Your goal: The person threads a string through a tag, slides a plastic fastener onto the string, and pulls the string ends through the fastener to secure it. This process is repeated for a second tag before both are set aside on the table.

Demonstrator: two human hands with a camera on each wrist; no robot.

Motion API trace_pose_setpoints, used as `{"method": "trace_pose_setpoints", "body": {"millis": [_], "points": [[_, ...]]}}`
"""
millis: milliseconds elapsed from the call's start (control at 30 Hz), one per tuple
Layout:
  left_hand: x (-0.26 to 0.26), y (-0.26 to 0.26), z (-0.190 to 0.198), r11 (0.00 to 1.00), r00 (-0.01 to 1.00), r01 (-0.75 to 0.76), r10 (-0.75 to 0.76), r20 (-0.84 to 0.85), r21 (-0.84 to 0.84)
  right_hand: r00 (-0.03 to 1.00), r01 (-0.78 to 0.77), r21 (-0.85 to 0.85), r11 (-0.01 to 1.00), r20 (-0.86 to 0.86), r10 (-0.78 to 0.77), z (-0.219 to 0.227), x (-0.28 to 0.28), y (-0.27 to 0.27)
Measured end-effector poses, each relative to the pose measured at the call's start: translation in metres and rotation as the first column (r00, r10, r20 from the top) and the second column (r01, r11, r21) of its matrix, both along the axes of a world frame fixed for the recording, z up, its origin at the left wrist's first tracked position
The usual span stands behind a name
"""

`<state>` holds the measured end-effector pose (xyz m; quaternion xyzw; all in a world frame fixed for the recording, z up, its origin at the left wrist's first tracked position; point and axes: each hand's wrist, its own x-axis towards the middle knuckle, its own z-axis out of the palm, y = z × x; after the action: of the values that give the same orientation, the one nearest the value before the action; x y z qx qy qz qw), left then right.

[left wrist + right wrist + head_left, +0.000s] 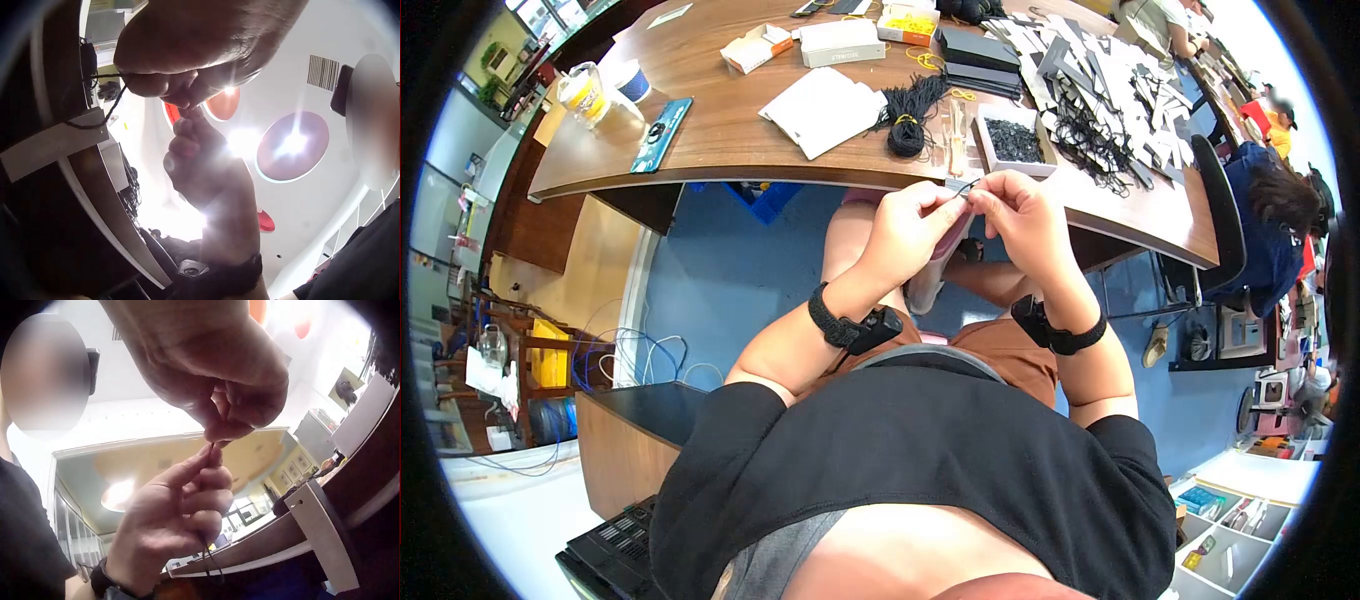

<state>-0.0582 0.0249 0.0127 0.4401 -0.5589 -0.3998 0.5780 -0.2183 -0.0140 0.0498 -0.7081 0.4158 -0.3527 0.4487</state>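
In the head view my left hand (pixel 908 232) and right hand (pixel 1028 218) meet just off the table's front edge, fingertips close together. A thin black cord (pixel 968 187) shows between them. My left hand (pixel 206 47) pinches the cord, which loops out from its fingers to a pale flat tag (pixel 53 145) in the left wrist view. Thumb and finger of my right hand (pixel 215 369) pinch at the cord, right at the left fingertips. The tag (pixel 322 537) hangs tilted, with a small hole near its top. The cord's tips are mostly hidden by fingers.
On the wooden table (pixel 710 150) lie a bundle of black cords (pixel 910 115), white cards (pixel 820 110) and an open box of small black pieces (pixel 1012 142). Loose black and white tags (pixel 1090 90) spread over the right side. A cup (pixel 632 82) stands at the left.
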Motion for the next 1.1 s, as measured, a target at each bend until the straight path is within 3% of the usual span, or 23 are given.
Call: {"method": "trace_pose_setpoints", "body": {"millis": [100, 200, 300, 500, 700, 800, 900, 1000, 1067, 1100], "points": [[0.002, -0.002, -0.009, 0.998, 0.998, 0.064, -0.064, 0.009, 0.005, 0.999, 0.011, -0.017, 1.000, 0.040, -0.010, 0.003, 0.003, 0.005], [0.008, 0.003, 0.007, 0.996, 0.994, 0.068, -0.073, 0.081, 0.063, 0.992, 0.029, -0.487, 0.873, -0.091, -0.084, -0.007, 0.002, 0.005], [0.010, 0.000, 0.004, 0.992, 0.993, 0.117, -0.118, 0.019, 0.046, 0.997, 0.025, -0.537, 0.843, -0.045, -0.059, 0.005, 0.003, 0.009], [0.009, -0.002, 0.002, 0.983, 0.984, 0.172, -0.168, -0.060, 0.065, 0.960, -0.158, -0.744, 0.650, -0.270, -0.075, 0.005, -0.004, -0.004], [0.010, -0.002, 0.002, 0.978, 0.979, 0.201, -0.198, -0.056, 0.058, 0.984, -0.113, -0.532, 0.839, -0.178, 0.020, 0.003, -0.007, -0.002], [0.008, -0.002, 0.002, 0.984, 0.986, 0.169, -0.168, -0.014, 0.054, 0.982, -0.113, -0.598, 0.793, -0.187, 0.000, 0.004, -0.008, -0.002], [0.006, -0.004, 0.000, 0.994, 0.991, 0.110, -0.111, 0.080, 0.012, 0.979, -0.105, -0.576, 0.810, -0.201, -0.016, 0.004, -0.009, 0.000], [0.006, -0.005, -0.001, 0.997, 0.991, 0.075, -0.074, 0.111, -0.008, 0.971, -0.048, -0.728, 0.684, -0.196, -0.141, -0.001, -0.010, -0.001], [0.008, -0.010, -0.007, 0.998, 0.992, 0.059, -0.057, 0.113, -0.012, 0.962, -0.085, -0.841, 0.535, -0.208, -0.175, -0.001, -0.013, -0.004], [0.011, -0.010, -0.006, 0.985, 0.992, 0.125, -0.120, -0.049, 0.123, 0.958, -0.104, -0.886, 0.452, -0.211, -0.193, -0.001, -0.015, -0.006]]}}
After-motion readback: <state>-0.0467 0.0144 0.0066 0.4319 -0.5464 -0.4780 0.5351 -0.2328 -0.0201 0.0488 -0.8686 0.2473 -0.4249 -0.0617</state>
